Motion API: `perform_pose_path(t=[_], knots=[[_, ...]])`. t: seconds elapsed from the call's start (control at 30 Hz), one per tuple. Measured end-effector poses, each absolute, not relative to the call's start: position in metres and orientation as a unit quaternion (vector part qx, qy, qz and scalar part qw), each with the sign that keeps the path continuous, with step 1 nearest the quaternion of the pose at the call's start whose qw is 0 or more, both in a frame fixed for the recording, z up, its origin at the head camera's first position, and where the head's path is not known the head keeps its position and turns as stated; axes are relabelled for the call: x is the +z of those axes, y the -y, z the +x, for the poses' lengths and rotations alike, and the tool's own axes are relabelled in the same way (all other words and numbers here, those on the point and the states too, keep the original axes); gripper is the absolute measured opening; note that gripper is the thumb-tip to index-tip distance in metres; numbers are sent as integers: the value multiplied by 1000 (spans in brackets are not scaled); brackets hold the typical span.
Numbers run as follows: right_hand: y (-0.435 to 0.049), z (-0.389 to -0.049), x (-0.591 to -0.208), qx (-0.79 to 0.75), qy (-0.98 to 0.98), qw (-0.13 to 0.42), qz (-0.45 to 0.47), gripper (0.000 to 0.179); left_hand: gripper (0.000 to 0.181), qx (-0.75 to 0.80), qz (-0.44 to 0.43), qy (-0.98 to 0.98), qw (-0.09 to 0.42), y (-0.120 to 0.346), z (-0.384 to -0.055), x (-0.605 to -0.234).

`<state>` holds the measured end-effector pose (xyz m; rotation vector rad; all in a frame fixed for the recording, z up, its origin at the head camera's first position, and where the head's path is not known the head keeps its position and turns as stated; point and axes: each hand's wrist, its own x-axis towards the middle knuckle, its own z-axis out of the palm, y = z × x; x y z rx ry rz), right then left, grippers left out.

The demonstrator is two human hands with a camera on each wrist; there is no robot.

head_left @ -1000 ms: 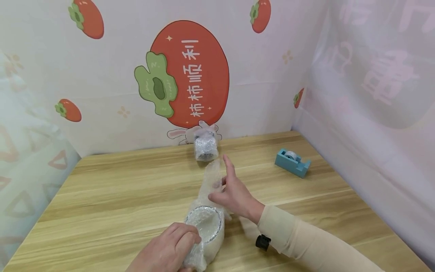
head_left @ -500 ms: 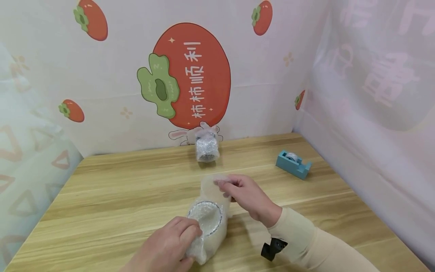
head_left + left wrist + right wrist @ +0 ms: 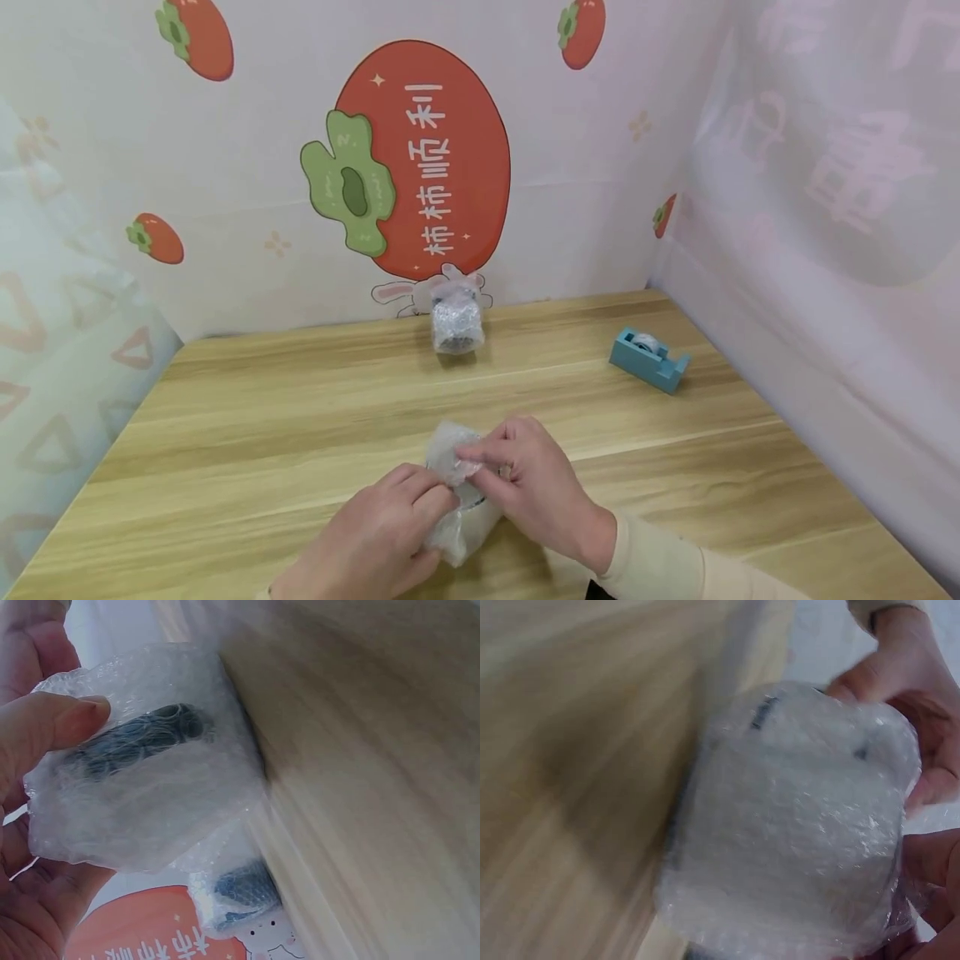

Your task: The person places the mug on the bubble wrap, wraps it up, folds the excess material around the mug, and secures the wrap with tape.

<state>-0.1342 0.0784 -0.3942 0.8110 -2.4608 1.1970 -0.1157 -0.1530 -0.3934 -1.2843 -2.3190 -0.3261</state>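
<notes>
A mug (image 3: 480, 525) wrapped in bubble wrap stands at the near middle of the table, its dark-edged round rim partly covered. My left hand (image 3: 378, 529) grips the wrapped mug and folded wrap at its left side. In the left wrist view, the thumb (image 3: 64, 724) presses beside a dark blue handle (image 3: 142, 739) showing through the wrap. My right hand (image 3: 536, 492) pinches a loose flap of bubble wrap (image 3: 446, 450) between thumb and fingers, over the mug's mouth. The right wrist view shows the layered wrap (image 3: 787, 817) on the mug's side, with both hands beyond it.
Another bubble-wrapped object (image 3: 457, 321) stands at the back middle of the wooden table (image 3: 300, 400). A blue tape dispenser (image 3: 648, 360) with a roll of clear tape sits at the back right. Printed cloth (image 3: 570, 225) hangs behind the table and at both sides.
My right hand first stood open beside the raised wrap, then pinched the flap and drew it toward me and down over the mug's mouth. The left hand has kept its grip.
</notes>
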Motion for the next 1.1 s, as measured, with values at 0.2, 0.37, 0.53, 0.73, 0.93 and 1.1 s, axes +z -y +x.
perform_pose_path(t=[0.2,0.37,0.53,0.73,0.93,1.1], knots=[[-74,-130,-406,298,844,265,357,6,53,-179,-472,824,257,156,-118,-400],[-76,-131,-403,312,840,246,368,8,52,-210,-450,837,229,157,-117,-401],[-80,-131,-398,363,838,203,354,12,55,-209,-448,831,255,152,-118,-403],[-85,-132,-400,356,845,199,345,11,77,-182,-409,851,276,141,-116,-405],[-90,-133,-404,316,848,208,371,6,99,-184,-389,859,276,136,-115,-408],[-94,-131,-406,278,852,203,395,17,75,-182,-391,854,291,134,-115,-408]])
